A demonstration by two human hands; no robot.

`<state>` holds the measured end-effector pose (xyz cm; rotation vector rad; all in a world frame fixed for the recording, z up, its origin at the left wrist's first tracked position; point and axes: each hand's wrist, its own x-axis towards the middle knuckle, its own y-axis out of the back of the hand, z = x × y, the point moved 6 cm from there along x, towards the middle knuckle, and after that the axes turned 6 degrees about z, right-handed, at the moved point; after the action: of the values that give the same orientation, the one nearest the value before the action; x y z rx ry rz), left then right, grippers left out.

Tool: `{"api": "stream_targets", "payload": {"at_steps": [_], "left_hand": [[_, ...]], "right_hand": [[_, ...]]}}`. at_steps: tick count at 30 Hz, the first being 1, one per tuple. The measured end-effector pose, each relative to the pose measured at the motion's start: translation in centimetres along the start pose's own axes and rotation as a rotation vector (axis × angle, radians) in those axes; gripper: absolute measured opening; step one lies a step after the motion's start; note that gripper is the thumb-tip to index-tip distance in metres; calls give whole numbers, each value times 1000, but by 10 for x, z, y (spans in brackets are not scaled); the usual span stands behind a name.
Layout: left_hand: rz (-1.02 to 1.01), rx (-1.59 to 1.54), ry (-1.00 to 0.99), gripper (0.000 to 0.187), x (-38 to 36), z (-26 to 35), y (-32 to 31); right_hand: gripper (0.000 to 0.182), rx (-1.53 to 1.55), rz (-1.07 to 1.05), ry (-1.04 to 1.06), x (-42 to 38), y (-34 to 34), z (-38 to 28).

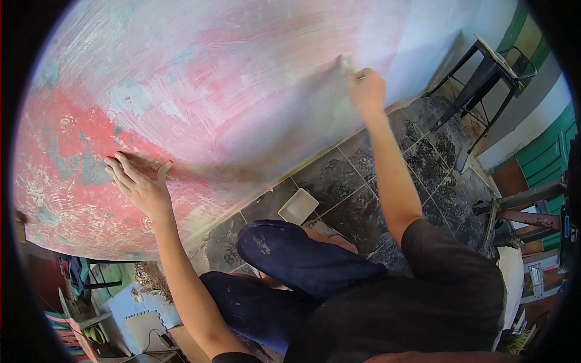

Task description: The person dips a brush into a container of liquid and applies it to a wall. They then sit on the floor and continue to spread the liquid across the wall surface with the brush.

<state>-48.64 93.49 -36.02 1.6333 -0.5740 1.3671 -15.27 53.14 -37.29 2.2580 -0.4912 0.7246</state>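
Observation:
A large wall (pixel 242 72) fills the upper view, with patchy red, pink and whitish paint, pale streaks and bare grey spots. My left hand (pixel 140 184) rests against the red part of it, fingers spread and holding nothing. Farther right, my right hand (pixel 367 91) is closed around a small pale tool (pixel 345 61), its end at the wall's surface. My fingers hide most of this tool, so I cannot make out its kind. On the floor between my knee and the wall stands a small off-white rectangular tub (pixel 298 207); its contents cannot be made out.
Dark floor tiles (pixel 357 202) with whitish smears run along the wall's base. A black metal chair (pixel 484 72) stands at the upper right, near a green door (pixel 554 154). At lower left are debris (pixel 151 281) and a grey foam mat (pixel 148 330).

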Motion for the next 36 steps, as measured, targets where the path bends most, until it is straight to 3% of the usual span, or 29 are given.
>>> {"api": "stream_targets", "payload": {"at_steps": [3, 6, 8, 11, 13, 17, 20, 21, 23, 27, 28, 30, 31, 33, 36], "left_hand": [[21, -8, -17, 123, 0, 0, -1], [31, -5, -24, 122, 0, 0, -2], [15, 2, -17, 123, -1, 0, -1], [3, 13, -13, 124, 0, 0, 1], [11, -7, 6, 124, -1, -1, -1], [18, -29, 30, 126, 0, -2, -1], [15, -28, 19, 124, 0, -1, -1], [16, -23, 8, 123, -1, -1, -2], [30, -35, -19, 122, -3, -3, -5], [54, -39, -50, 121, -2, -2, -5], [49, -38, -44, 121, -2, -3, -3], [38, -23, -29, 122, -1, -2, -1], [25, -20, -23, 122, -1, -1, -1], [16, 0, -4, 123, -2, -1, -3], [-1, 20, 25, 124, 0, -2, -2]], "right_hand": [[35, 111, -139, 68, -63, -2, -72], [34, 230, -204, 99, -98, -5, -94], [33, 310, -187, 16, -95, 8, -83], [31, 139, 10, -9, -36, 21, -19], [32, -53, 58, -144, 3, 16, 28], [33, -114, 97, -63, 18, -18, 42], [34, 112, 0, 22, -45, -23, -40], [33, 143, -171, -28, -71, -21, -70], [28, 256, -193, 131, -124, -32, -106], [24, 474, -351, 174, -155, -6, -127], [25, 408, -302, 177, -138, 2, -115], [29, 209, -210, -12, -86, 9, -69], [32, 274, -72, -39, -59, 17, -44], [34, 7, 14, -82, -8, 22, -4], [33, -61, 32, -33, -4, -1, -3]]}}
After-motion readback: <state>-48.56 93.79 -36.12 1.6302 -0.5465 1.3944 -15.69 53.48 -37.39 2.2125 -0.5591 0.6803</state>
